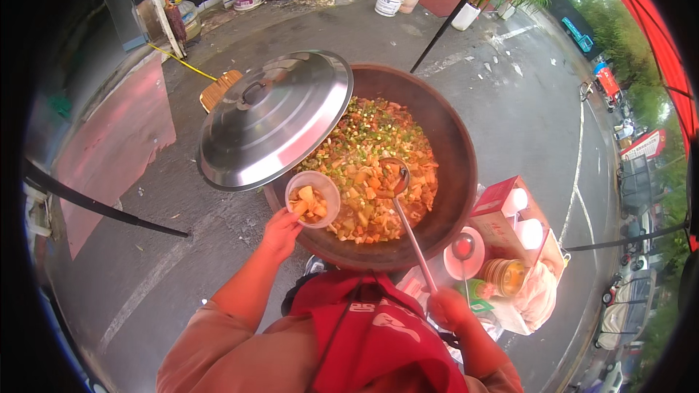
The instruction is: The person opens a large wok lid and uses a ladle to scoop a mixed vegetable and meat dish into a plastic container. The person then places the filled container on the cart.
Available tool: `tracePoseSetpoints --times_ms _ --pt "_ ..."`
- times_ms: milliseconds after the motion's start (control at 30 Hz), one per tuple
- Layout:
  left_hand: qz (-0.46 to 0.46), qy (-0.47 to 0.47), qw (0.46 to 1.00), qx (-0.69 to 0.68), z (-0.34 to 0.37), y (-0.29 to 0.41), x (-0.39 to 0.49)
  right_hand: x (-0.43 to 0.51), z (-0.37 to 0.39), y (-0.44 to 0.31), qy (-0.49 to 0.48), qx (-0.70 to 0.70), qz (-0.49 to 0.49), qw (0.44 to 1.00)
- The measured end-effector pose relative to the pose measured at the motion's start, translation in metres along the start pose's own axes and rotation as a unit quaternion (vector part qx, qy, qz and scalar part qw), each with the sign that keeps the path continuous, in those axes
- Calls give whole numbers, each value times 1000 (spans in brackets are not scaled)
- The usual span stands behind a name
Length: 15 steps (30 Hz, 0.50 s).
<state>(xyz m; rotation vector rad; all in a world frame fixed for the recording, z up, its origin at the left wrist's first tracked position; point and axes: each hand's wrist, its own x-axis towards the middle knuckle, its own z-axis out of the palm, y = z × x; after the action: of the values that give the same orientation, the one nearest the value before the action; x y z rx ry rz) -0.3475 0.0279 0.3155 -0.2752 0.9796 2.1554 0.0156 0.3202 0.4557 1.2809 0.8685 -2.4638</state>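
My left hand grips a clear plastic cup by its side, over the near left rim of a large brown wok. Chunks of stew lie in the cup. In my right hand is the long handle of a metal ladle; its bowl rests in the stew and is partly filled with it. Diced vegetables and chopped green pieces cover the stew's far part. A domed steel lid leans across the wok's left rim, hiding part of the pot.
Right of the wok, a small stand holds a red carton with white cups, a bowl with a spoon, stacked paper bowls and a cloth. Black canopy poles cross both sides. Buckets stand beyond on the pavement.
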Motion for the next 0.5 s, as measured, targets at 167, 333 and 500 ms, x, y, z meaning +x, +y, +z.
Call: tracePoseSetpoints --times_ms 167,333,500 --pt "-13 -22 1000 9 14 -24 51 -44 33 -22 21 -36 -38 998" --pt "-39 -80 996 -6 46 -41 76 -79 62 -43 58 -78 -44 994" --pt "-54 -129 990 1 82 -59 91 -88 78 -48 120 -156 -41 980"
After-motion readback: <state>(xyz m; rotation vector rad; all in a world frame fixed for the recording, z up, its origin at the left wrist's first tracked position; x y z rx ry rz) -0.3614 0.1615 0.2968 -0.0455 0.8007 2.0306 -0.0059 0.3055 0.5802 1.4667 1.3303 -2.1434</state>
